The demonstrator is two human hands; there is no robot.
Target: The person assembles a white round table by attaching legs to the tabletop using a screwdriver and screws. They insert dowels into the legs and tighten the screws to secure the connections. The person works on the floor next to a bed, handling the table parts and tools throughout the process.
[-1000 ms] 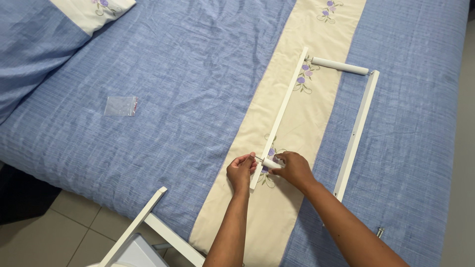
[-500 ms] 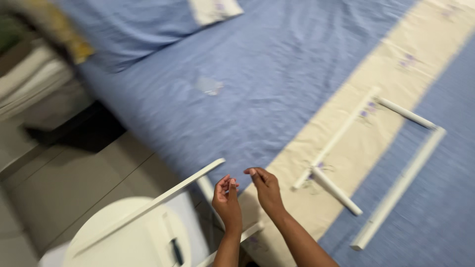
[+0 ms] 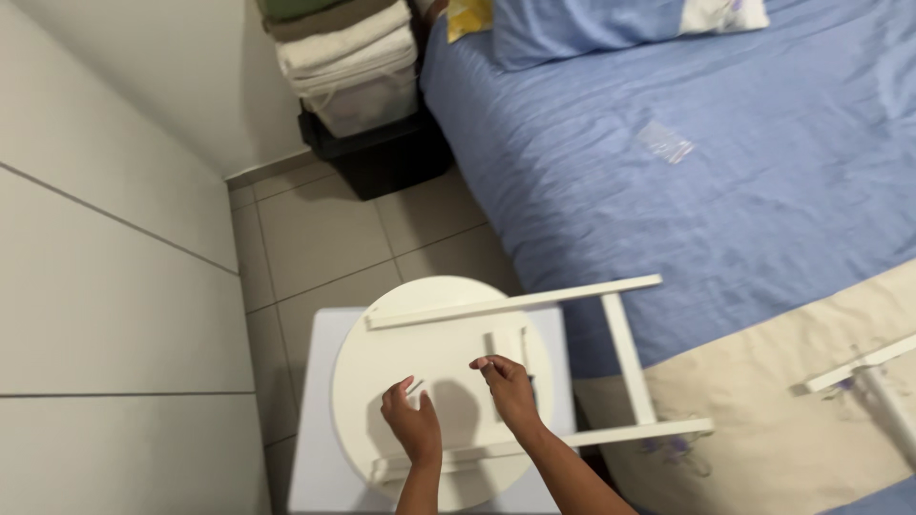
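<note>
Tiled floor beside blue bed; round white panel under left hand, right hand, fingers loosely apart.

Two hands in view, a left hand and a right hand; one round white tabletop; one white leg frame lying across it; a second white frame, seen in part, on the bed; one bed; one blue pillow; one small clear plastic bag; one stack of folded towels; one dark box beneath that stack.
</note>
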